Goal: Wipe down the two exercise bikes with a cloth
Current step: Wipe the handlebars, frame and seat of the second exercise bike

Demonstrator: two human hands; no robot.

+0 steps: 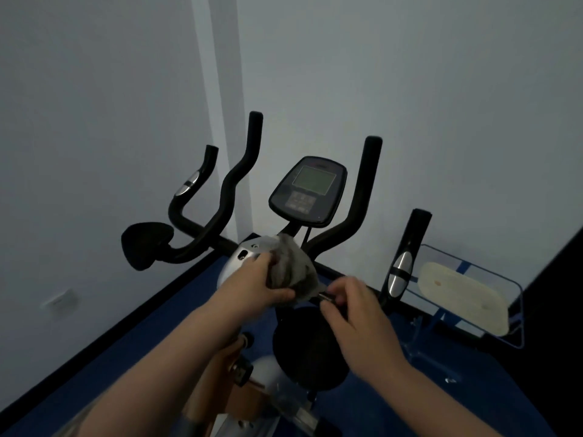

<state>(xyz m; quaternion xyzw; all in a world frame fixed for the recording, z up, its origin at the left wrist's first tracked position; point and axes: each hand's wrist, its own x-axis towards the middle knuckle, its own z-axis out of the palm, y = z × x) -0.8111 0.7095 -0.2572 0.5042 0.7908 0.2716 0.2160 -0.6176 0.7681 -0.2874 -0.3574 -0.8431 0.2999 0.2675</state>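
A dim room with pale grey walls (410, 74) meeting in a corner, and a dark blue floor (151, 326) edged by a black skirting line. I am standing over an exercise bike (239, 257) and looking down at my two bare hands.

My left hand (252, 279) is curled around a bunched grey cloth (293, 269), pressing it against the silver housing at the base of the handlebar stem. My right hand (353, 307) is just beside it, fingers bent and pinched on a small dark part of the bar (328, 297); what exactly that part is I cannot tell in this light.

Above the cloth, the bike's console (307, 190) tilts toward me with a pale blank screen. Black curved handlebars (239, 171) rise on both sides of it, with a silver pulse sensor (399, 272) on the right grip. Below my hands is the round black saddle (309, 351). To the left, a second saddle and bar (148, 241) appear to belong to the other bike. At far right sits a clear tray (511, 310) holding a cream-coloured pad (457, 298).

I judge the wiping is under way on the stem, with the console, grips and the other bike not yet done. The risks: the loose folds of cloth could snag on the cable behind the stem, and heavy pressure near the console could push its buttons. In this gloom I could also miss patches entirely.
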